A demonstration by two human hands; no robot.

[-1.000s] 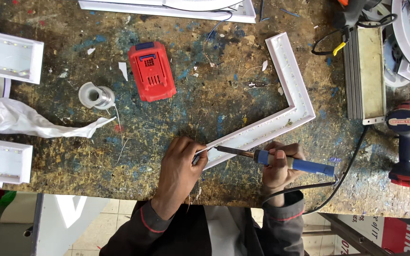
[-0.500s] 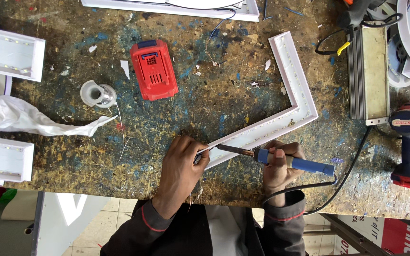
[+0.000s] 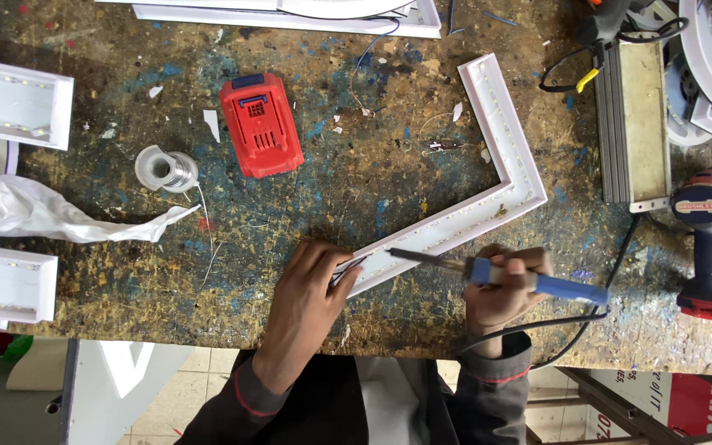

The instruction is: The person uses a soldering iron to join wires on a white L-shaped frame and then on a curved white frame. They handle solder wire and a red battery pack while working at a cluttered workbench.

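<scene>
A white L-shaped channel (image 3: 506, 140) with a row of small lights inside lies on the stained workbench (image 3: 356, 181). My left hand (image 3: 311, 297) rests at the channel's near end, its fingertips pinching thin wires there. My right hand (image 3: 500, 288) grips a blue-handled soldering iron (image 3: 529, 278). The iron's metal tip points left at the channel's near end, close to my left fingertips. Its black cord (image 3: 574, 330) runs off to the right.
A red battery pack (image 3: 261, 124) and a spool of solder wire (image 3: 165, 169) lie to the left. White light boxes (image 3: 10, 103) and crumpled white plastic (image 3: 35, 210) sit at the left edge. A grey metal power unit (image 3: 634, 124) and a red drill (image 3: 706, 247) are on the right.
Both hands hold nearly the same pose. The view has shifted slightly; the iron's tip stays at the channel's near end.
</scene>
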